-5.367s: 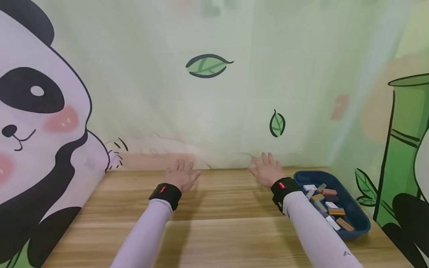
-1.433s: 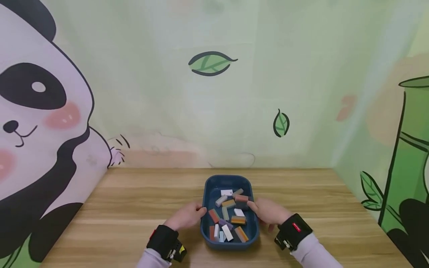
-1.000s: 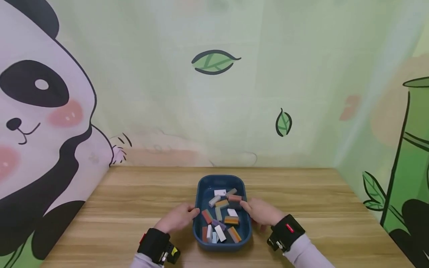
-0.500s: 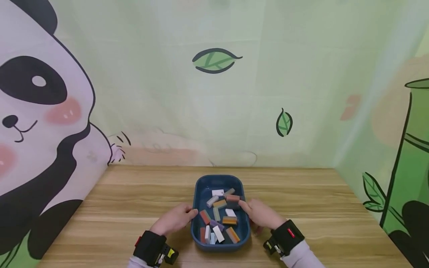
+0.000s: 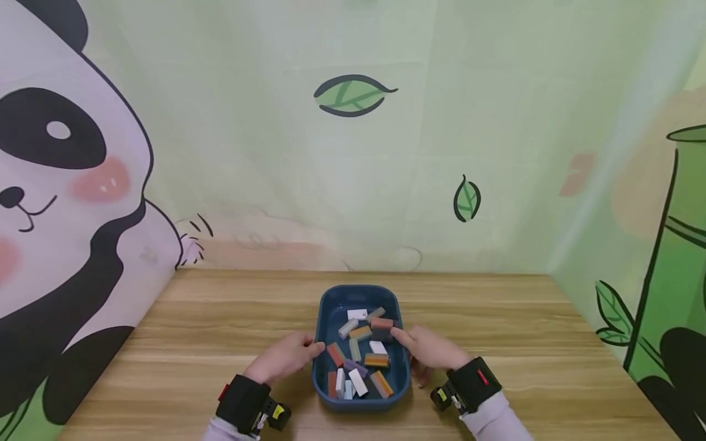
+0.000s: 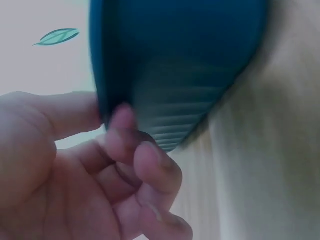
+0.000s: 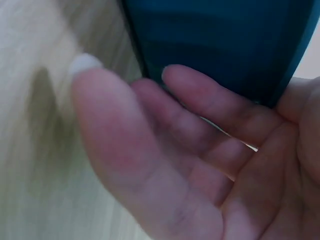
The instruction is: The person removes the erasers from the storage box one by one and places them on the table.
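Observation:
A dark blue plastic basin stands near the middle of the wooden table. Inside lie several small oblong blocks in white, orange, purple, red-brown and grey, such as a white block. My left hand grips the basin's left rim; in the left wrist view its thumb lies over the rim and curled fingers sit beneath against the ribbed outer wall. My right hand holds the opposite rim; the right wrist view has its fingers bent against the outer wall.
The wooden table runs back to a pale green cloth backdrop printed with a panda, leaves and bamboo. Both wrists wear black straps with small cameras, such as the left wrist strap.
Earlier both hands were spread flat and the basin stood at the far right. It came to the middle between my hands, then shifted slightly left; in the last half second it barely moved.

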Motion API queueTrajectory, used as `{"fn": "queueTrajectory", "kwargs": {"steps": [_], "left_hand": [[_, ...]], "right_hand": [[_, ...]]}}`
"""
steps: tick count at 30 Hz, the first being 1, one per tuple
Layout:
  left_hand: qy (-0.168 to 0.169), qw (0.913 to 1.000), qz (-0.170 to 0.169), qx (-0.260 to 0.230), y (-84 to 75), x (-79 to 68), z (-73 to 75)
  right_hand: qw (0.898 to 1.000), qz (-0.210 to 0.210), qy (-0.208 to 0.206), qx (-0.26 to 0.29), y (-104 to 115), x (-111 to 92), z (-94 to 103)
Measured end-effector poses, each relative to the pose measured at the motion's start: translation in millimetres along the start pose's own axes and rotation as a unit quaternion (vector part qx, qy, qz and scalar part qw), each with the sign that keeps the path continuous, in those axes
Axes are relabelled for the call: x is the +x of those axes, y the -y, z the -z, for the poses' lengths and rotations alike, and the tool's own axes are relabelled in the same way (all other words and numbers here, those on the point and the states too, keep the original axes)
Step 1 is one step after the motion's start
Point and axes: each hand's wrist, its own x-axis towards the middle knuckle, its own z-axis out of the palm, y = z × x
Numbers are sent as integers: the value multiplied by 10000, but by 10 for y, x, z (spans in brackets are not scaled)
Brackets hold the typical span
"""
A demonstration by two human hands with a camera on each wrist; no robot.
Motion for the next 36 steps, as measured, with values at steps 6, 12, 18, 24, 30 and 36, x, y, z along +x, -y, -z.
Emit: {"fn": "queueTrajectory", "kwargs": {"steps": [6,12,18,24,30,36], "left_hand": [[-169,9996,-171,136,-12,26,49],[-289,9996,-15,35,-19,73,79],[-531,9981,-220,227,-15,167,70],[-470,9983,-234,272,19,214,60],[-387,9990,-169,135,55,239,67],[-318,9993,-206,55,79,261,73]], "right_hand": [[9997,-156,9,163,0,6,12],[9998,-112,67,-176,-6,8,31],[9915,-103,-681,-1105,117,-66,138],[9658,429,-1367,-2159,326,-212,266],[9484,894,-1668,-2543,630,-319,238],[9416,1422,-1232,-2793,926,-381,-27]]}}
